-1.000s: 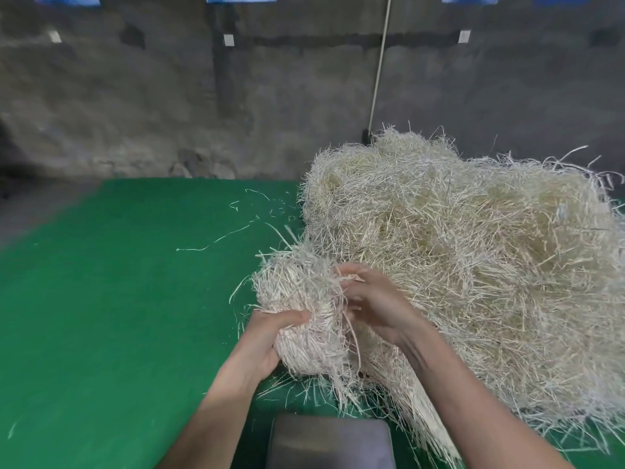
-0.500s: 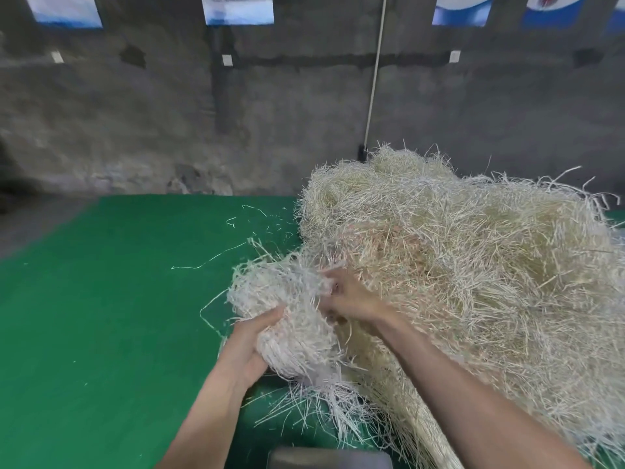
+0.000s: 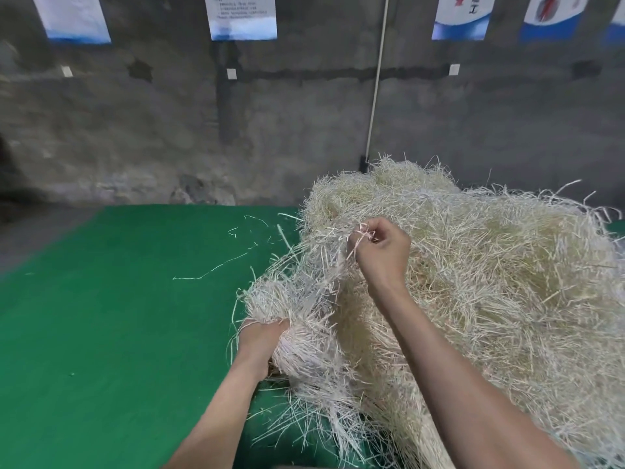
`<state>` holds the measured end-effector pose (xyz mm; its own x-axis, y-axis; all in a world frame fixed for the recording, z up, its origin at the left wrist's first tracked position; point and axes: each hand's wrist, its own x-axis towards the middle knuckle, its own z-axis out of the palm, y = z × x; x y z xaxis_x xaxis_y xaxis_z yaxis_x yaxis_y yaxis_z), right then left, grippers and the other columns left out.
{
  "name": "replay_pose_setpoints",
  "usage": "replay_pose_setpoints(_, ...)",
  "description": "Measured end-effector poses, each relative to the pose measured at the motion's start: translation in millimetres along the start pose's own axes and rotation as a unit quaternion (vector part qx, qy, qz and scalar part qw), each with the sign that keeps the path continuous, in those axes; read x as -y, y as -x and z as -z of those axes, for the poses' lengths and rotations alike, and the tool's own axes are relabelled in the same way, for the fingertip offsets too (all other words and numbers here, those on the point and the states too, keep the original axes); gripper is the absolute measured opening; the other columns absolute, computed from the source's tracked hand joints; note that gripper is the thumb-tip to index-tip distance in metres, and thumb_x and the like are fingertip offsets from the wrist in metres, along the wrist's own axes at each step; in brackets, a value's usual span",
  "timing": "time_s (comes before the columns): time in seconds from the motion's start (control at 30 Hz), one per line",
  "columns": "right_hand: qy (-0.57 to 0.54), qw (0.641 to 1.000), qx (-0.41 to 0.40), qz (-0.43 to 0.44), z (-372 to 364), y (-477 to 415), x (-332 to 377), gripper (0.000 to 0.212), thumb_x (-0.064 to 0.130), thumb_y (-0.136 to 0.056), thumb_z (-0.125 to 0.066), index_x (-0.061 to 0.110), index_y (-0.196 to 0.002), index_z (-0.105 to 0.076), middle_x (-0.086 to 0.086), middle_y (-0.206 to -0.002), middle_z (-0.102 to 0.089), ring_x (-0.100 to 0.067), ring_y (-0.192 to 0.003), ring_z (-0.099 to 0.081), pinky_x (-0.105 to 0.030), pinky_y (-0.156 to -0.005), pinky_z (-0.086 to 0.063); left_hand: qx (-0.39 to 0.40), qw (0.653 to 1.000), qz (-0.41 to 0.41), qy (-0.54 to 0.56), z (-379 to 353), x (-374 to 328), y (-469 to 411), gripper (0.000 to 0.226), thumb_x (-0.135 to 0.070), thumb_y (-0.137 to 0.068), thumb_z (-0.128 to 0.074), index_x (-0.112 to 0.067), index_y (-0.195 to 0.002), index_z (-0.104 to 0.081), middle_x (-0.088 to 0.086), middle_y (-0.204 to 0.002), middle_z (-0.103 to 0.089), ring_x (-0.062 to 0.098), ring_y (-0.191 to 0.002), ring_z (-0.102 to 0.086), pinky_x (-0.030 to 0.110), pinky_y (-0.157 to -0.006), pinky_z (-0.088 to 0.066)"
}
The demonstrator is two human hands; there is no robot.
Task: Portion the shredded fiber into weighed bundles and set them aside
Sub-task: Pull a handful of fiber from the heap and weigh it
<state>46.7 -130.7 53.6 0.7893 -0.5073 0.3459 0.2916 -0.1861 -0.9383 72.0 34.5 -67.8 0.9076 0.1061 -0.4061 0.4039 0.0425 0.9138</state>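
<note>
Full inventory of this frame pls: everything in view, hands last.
fiber pile: 1, pale straw, right half of the mat
fiber bundle: 1, whitish, at the pile's left edge
loose strands: several, white, on the mat left of the pile
mat: 1, green, underfoot
wall: 1, grey concrete, behind
posters: 4 plus a cut-off fifth, white and blue, along the top of the wall
tags: 3, white, mid-wall
cord: 1, white, runs down the wall behind the pile
left hand: 1, grips the bundle's lower end
right hand: 1, pinches strands at the bundle's top
</note>
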Motion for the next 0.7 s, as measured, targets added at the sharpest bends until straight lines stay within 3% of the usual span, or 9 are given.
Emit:
replay_pose_setpoints(0.1,-0.013,0.998,-0.044,0.045,13.8,-6.8,13.8,0.027,-0.005,-0.078,-0.058,0.020,-0.070,-0.057,0.001,-0.068,-0.060,-0.007,-0.051,-0.050,-0.018,-0.046,-0.041,-0.047,0.988,-0.028,-0.142,18.5,17.1,1.6,0.015,-0.011,-0.089,-0.063,-0.001,-0.079,-0.058,0.009,-0.078,-0.060,0.021,-0.067,-0.056,0.032,-0.071,-0.048)
replay_pose_setpoints(0.2,-0.009,0.992,-0.063,0.112,33.3,-31.2,34.6,0.025,-0.005,-0.077,-0.054,0.019,-0.069,-0.055,0.002,-0.069,-0.057,-0.011,-0.057,-0.057,-0.029,-0.052,-0.049,-0.097,0.974,0.003,-0.204,37.6,46.7,-3.6,0.033,-0.014,-0.094,-0.055,-0.005,-0.064,-0.044,0.004,-0.056,-0.037,0.013,-0.046,-0.028,0.024,-0.045,-0.030)
replay_pose_setpoints(0.3,0.023,0.995,-0.029,0.095,31.4,-39.8,30.9,0.027,-0.006,-0.077,-0.054,0.019,-0.067,-0.054,0.003,-0.072,-0.057,-0.033,-0.073,-0.061,-0.050,-0.066,-0.051,-0.100,0.970,0.020,-0.221,34.0,53.4,0.3,0.036,-0.016,-0.095,-0.055,-0.005,-0.063,-0.044,0.008,-0.054,-0.043,0.015,-0.045,-0.036,0.025,-0.046,-0.037)
replay_pose_setpoints(0.4,0.099,0.991,0.038,0.082,25.2,-48.6,24.6,0.020,0.000,-0.083,-0.061,0.019,-0.087,-0.059,-0.006,-0.106,-0.060,-0.028,-0.095,-0.061,-0.043,-0.082,-0.054,-0.110,0.962,-0.019,-0.249,25.4,46.3,6.1,0.038,-0.020,-0.095,-0.056,-0.012,-0.061,-0.039,0.011,-0.059,-0.051,0.021,-0.054,-0.051,0.033,-0.063,-0.046)
replay_pose_setpoints(0.43,0.237,0.963,0.104,0.073,23.0,-54.3,19.6,0.026,0.001,-0.083,-0.063,0.019,-0.101,-0.060,-0.010,-0.123,-0.053,-0.026,-0.108,-0.056,-0.040,-0.091,-0.051,-0.106,0.963,-0.027,-0.248,23.0,42.7,5.4,0.038,-0.020,-0.094,-0.056,-0.013,-0.061,-0.039,0.005,-0.057,-0.045,0.017,-0.050,-0.044,0.029,-0.058,-0.043)
replay_pose_setpoints(0.5,0.508,0.830,0.226,0.040,18.0,-56.7,9.6,0.063,-0.003,-0.079,-0.063,0.022,-0.134,-0.046,-0.013,-0.151,-0.023,-0.032,-0.131,-0.038,-0.044,-0.103,-0.043,-0.085,0.969,-0.038,-0.228,17.6,30.4,5.4,0.036,-0.020,-0.093,-0.058,-0.016,-0.062,-0.040,0.000,-0.059,-0.041,0.011,-0.050,-0.035,0.018,-0.048,-0.032)
replay_pose_setpoints(0.53,0.562,0.783,0.264,0.043,14.8,-54.1,5.8,0.082,-0.004,-0.076,-0.066,0.026,-0.144,-0.032,-0.010,-0.157,-0.007,-0.034,-0.136,-0.031,-0.045,-0.104,-0.041,-0.074,0.971,-0.054,-0.223,14.7,21.2,6.1,0.035,-0.020,-0.093,-0.058,-0.018,-0.062,-0.042,-0.003,-0.062,-0.042,0.008,-0.054,-0.036,0.014,-0.049,-0.031)
replay_pose_setpoints(0.63,0.503,0.742,0.442,0.042,0.0,-33.1,-22.5,0.125,0.003,-0.065,-0.078,0.042,-0.146,0.009,0.006,-0.156,0.018,-0.025,-0.142,-0.019,-0.033,-0.100,-0.040,-0.054,0.981,-0.104,-0.155,7.2,-9.6,15.0,0.011,-0.012,-0.090,-0.062,-0.010,-0.080,-0.059,0.002,-0.076,-0.054,0.014,-0.072,-0.054,0.014,-0.064,-0.044)
replay_pose_setpoints(0.7,0.492,0.694,0.526,0.019,-9.7,-11.2,-57.7,0.123,-0.002,-0.071,-0.071,0.044,-0.143,0.017,0.005,-0.158,0.011,-0.021,-0.142,-0.018,-0.028,-0.098,-0.043,-0.039,0.991,-0.095,-0.086,4.0,-27.9,23.5,0.017,-0.006,-0.085,-0.066,0.001,-0.098,-0.058,0.010,-0.099,-0.062,0.029,-0.099,-0.060,0.025,-0.084,-0.050)
